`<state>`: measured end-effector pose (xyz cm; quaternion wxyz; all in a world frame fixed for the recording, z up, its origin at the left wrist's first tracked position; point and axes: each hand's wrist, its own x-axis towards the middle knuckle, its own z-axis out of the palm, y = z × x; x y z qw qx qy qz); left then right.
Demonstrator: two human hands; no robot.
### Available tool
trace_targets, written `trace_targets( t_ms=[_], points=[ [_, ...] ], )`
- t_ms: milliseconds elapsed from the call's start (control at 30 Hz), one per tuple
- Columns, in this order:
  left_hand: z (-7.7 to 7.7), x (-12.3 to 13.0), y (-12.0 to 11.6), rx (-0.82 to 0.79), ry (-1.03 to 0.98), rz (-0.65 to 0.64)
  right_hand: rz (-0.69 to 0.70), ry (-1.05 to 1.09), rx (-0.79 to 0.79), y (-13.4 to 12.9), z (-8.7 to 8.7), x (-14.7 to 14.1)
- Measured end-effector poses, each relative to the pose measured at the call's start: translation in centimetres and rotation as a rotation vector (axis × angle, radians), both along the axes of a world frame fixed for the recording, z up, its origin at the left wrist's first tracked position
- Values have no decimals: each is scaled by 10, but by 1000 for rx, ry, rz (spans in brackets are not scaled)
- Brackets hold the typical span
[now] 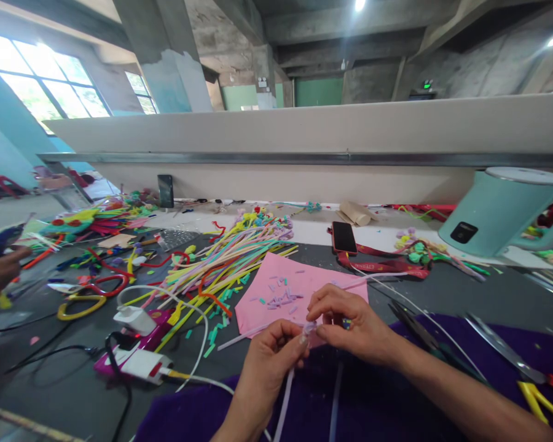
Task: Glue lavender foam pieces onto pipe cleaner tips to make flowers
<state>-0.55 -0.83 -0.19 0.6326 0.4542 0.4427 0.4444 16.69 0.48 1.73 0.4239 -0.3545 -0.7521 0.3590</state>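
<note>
My left hand (276,353) and my right hand (350,319) meet at the lower middle, fingertips pinched on a small pale lilac piece (309,328) between them. Pale lilac strips run out from this piece, some hanging below the hands. Behind the hands lies a pink sheet (267,276), with short lilac cut bits (283,299) and a few green bits scattered over it. The fingers partly cover the lilac piece, so its exact form is hard to make out.
Left of the sheet are colored stems (198,264), red-handled scissors (108,285) and a power strip (133,362). Another person's hand (0,273) is at the far left. A phone (344,237), kettle (498,209), pliers (417,325) and yellow-and-red-handled scissors (507,347) lie right.
</note>
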Motion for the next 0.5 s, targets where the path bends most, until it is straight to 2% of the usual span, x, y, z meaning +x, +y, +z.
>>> trace_targets(
  t_ms=[100,167,300,400,500],
  points=[
    [1,-1,-1,-66,-89,35,-49,18,-82,-2,3,0],
    [0,-3,0,-145,-160,38,-93,62,-193,-2,3,-2],
    [-5,-7,4,-261,-323,-38,-97,151,-396,-2,-1,-5],
    [-7,-8,7,-311,-341,-139,-83,148,-410,-2,-2,-8],
    [-7,-6,6,-300,-332,-153,-87,141,-399,-3,-2,-8]
  ],
)
